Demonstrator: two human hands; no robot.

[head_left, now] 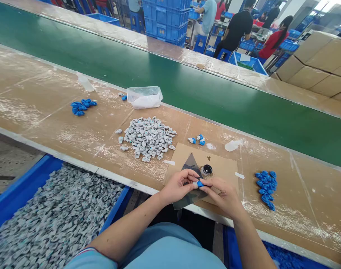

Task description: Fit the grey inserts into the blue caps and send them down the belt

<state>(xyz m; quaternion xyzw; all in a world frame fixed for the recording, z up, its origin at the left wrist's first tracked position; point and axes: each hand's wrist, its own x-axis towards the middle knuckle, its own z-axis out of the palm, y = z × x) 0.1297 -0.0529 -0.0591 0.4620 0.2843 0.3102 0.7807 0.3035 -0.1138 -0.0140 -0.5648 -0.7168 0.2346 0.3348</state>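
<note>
Close to the table's front edge, both my hands meet over a small blue-and-grey plastic piece (199, 183). The fingers of my left hand (178, 185) pinch its grey end. My right hand (222, 193) grips the blue end between thumb and finger. Beneath them lies a dark thin sheet (190, 162) with a pointed corner, partly covered by my hands. Just beyond my fingers stands a small open jar (207, 170) of black liquid on a cardboard sheet (225, 165). Left of the cardboard is a heap of grey pieces (149, 138). A few blue-and-grey pieces (200, 139) lie behind it.
Blue pieces lie in clusters at right (266, 188) and left (81, 107). A clear tub (145, 98) and a white bottle (85, 82) stand near the green belt (170, 80). A blue crate (27, 179) of grey pieces sits below left. Several people work beyond.
</note>
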